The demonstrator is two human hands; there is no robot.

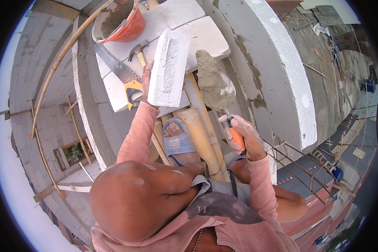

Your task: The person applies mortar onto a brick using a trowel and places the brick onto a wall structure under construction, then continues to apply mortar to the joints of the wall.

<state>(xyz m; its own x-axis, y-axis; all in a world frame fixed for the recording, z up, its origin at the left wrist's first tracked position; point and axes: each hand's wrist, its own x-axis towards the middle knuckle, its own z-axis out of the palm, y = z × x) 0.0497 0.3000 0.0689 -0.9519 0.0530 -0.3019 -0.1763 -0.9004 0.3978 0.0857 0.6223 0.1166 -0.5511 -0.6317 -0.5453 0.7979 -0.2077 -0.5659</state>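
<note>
My left hand is closed on the side of a white aerated concrete block, which is tilted and has a rough, chipped recess along its face. My right hand is wrapped round the orange and black handle of a trowel. A thick heap of wet grey mortar covers most of the trowel's blade. Just left of the block lie a hand saw with a yellow and black handle and a claw hammer, its handle partly behind my left hand.
An orange bucket with mortar inside stands on flat white blocks. Bamboo poles run under my sandaled feet. On the right rises a grey wall with a white block on top; steel rods jut out over a drop.
</note>
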